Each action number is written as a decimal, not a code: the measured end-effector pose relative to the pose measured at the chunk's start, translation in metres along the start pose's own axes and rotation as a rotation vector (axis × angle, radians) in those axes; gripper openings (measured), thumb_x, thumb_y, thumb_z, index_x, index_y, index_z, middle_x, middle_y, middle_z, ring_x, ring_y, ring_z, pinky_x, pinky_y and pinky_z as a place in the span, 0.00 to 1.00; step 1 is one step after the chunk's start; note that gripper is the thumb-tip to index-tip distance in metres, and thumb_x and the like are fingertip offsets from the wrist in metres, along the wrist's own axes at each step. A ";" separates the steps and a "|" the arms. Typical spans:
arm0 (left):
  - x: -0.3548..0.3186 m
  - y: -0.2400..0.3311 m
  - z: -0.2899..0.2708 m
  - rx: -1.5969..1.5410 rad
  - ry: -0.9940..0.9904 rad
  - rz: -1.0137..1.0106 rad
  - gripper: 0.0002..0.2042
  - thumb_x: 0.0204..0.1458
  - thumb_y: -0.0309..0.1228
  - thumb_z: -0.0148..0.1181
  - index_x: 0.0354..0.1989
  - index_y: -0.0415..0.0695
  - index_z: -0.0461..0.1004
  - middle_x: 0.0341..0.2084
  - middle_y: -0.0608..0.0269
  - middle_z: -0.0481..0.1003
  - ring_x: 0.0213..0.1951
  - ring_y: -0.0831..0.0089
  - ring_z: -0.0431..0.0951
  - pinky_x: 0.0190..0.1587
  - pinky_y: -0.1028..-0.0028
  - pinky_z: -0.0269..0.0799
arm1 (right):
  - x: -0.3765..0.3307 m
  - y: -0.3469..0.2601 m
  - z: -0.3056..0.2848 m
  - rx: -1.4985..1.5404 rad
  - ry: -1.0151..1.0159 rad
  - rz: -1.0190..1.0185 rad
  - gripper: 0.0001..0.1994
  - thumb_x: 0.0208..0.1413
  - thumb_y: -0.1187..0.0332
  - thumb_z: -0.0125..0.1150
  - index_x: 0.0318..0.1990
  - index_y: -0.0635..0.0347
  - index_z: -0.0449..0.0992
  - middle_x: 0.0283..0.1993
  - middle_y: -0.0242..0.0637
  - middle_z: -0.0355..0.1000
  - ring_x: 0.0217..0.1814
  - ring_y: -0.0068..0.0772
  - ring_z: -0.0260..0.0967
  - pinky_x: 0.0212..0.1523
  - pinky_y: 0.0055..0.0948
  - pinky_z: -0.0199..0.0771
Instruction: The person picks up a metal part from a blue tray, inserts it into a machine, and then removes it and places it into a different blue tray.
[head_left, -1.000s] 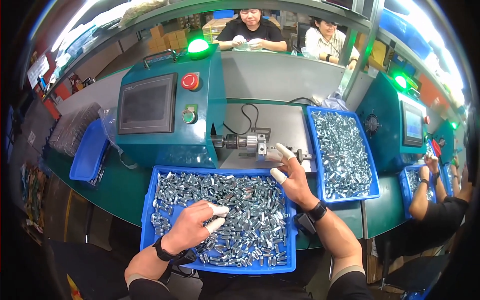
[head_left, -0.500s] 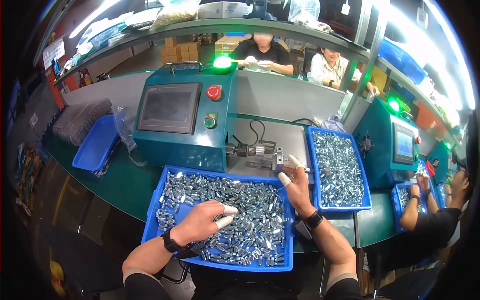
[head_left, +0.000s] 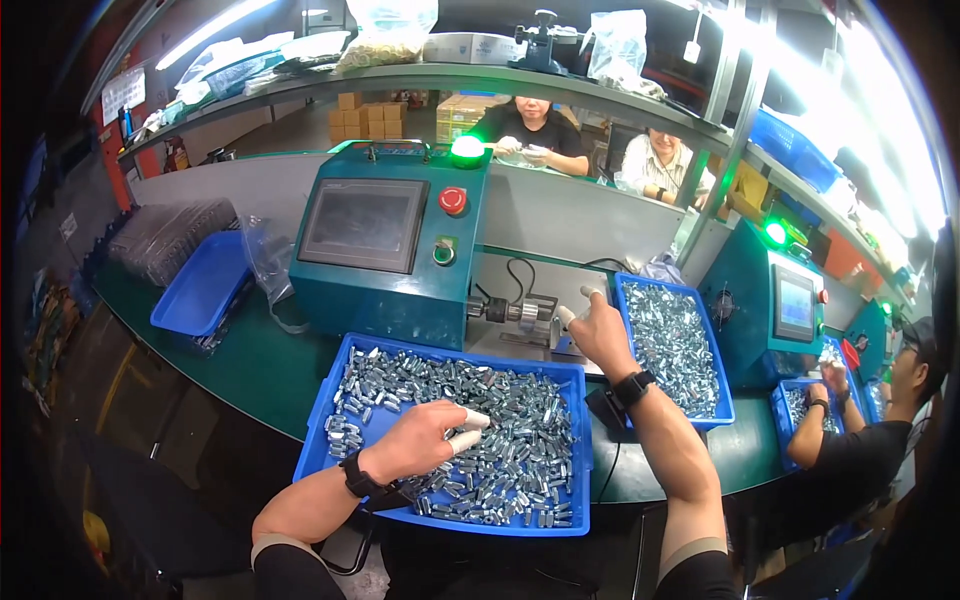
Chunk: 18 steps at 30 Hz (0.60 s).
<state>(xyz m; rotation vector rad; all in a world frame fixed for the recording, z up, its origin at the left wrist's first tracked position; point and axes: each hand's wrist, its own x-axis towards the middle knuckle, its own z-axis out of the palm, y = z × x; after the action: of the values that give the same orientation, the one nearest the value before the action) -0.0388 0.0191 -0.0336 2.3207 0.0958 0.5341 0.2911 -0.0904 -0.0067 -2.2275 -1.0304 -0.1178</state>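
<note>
My left hand [head_left: 418,442] is over the near blue tray [head_left: 312,440], its curled fingers close together among the small silvery metal fittings [head_left: 510,460]. White finger cots cover its thumb and fingertip; whatever they pinch is too small to make out. At the machine's front right, my right hand [head_left: 604,335] reaches over the metal fixture [head_left: 562,345] and partly hides it. Its thumb and forefinger, also in white cots, are spread with nothing visible between them. Left of that hand, the chuck [head_left: 492,308] projects from the green machine [head_left: 385,290].
A second blue tray [head_left: 722,395] full of fittings stands right of my right hand. An empty-looking blue tray [head_left: 205,285] and a plastic bag [head_left: 268,262] lie left. An overhead shelf [head_left: 450,80] spans the bench. A co-worker [head_left: 870,400] works at the right; two people sit opposite.
My right hand has moved farther away, over the fixture, and turned so that its back shows more. My left hand stays over the near tray. The whole view has shifted slightly.
</note>
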 end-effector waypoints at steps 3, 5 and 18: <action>-0.001 0.001 0.001 -0.018 -0.014 -0.010 0.12 0.62 0.32 0.70 0.53 0.45 0.85 0.36 0.53 0.84 0.42 0.54 0.84 0.45 0.60 0.79 | 0.007 -0.004 0.005 -0.097 0.050 -0.068 0.33 0.61 0.53 0.72 0.64 0.71 0.76 0.38 0.61 0.83 0.49 0.61 0.83 0.53 0.47 0.82; -0.002 0.002 0.000 -0.009 -0.028 -0.028 0.12 0.62 0.32 0.71 0.52 0.46 0.86 0.37 0.54 0.85 0.41 0.55 0.84 0.45 0.62 0.80 | 0.011 -0.008 0.006 -0.144 -0.026 -0.063 0.33 0.60 0.51 0.72 0.63 0.71 0.76 0.41 0.62 0.83 0.51 0.63 0.82 0.54 0.52 0.81; -0.002 -0.003 0.005 -0.053 -0.029 -0.006 0.12 0.63 0.33 0.70 0.52 0.46 0.86 0.38 0.53 0.85 0.43 0.53 0.84 0.48 0.59 0.80 | 0.021 -0.020 0.001 -0.318 -0.064 -0.030 0.30 0.52 0.62 0.68 0.63 0.68 0.78 0.46 0.63 0.83 0.53 0.63 0.82 0.58 0.52 0.80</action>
<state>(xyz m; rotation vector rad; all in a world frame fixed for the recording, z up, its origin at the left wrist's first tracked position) -0.0382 0.0175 -0.0400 2.2751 0.0733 0.4938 0.2915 -0.0668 0.0103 -2.5150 -1.1459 -0.2391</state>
